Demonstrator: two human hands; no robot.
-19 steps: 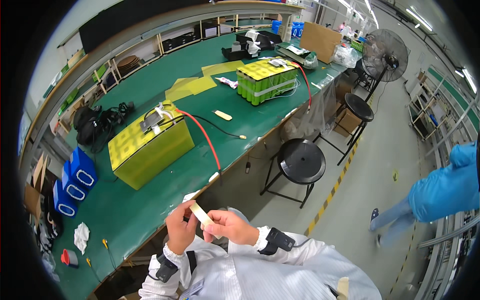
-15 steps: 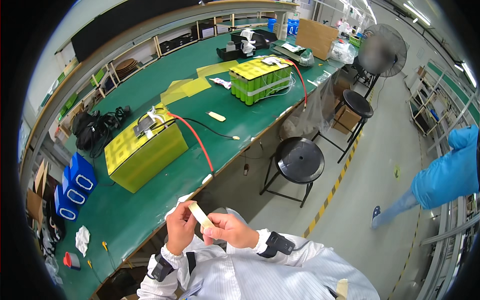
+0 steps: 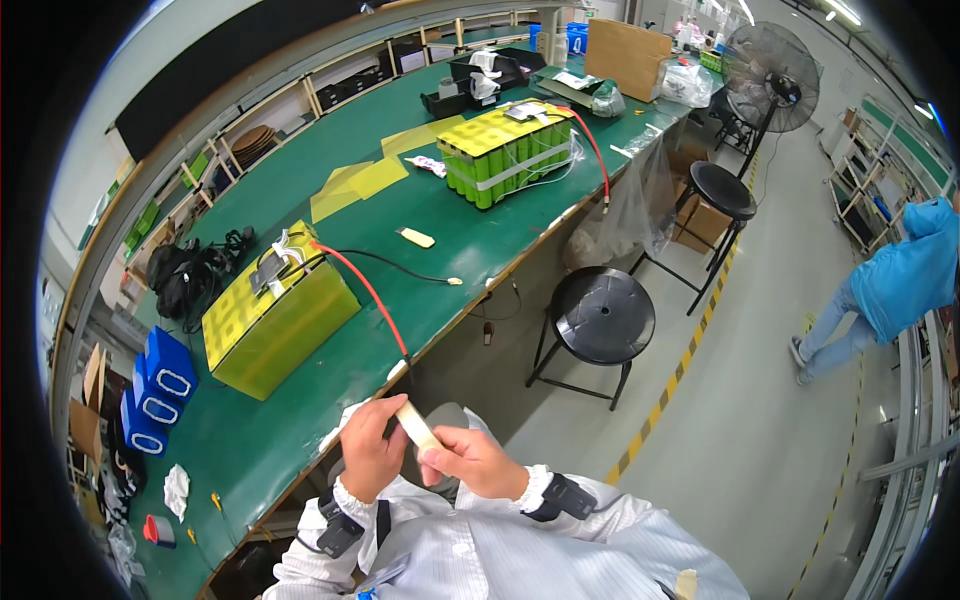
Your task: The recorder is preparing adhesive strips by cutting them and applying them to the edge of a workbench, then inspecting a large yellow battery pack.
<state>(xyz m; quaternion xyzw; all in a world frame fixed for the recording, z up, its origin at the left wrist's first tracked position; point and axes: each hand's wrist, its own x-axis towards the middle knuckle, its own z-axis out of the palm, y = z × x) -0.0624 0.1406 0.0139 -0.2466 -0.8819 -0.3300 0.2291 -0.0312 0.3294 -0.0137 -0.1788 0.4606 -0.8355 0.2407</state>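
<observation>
In front of my body, at the near edge of the green table, I hold a roll of cream-coloured tape between both hands. My left hand has its fingers against the roll's upper end. The thumb and fingers of my right hand pinch its lower end. Ahead of them is a battery pack wrapped in yellow sheet, with a red cable running toward the table edge and a black cable beside it. Farther back stands a second pack of green cells with a yellow top.
A yellow-handled cutter and yellow sheets lie on the green table. Blue bins stand at the left. Black stools, a fan and a person in blue are on the right.
My view has shifted slightly. Both hands still hold the tape roll, its upper end a little lower and farther right. The person in blue has taken a step, and both legs now show.
</observation>
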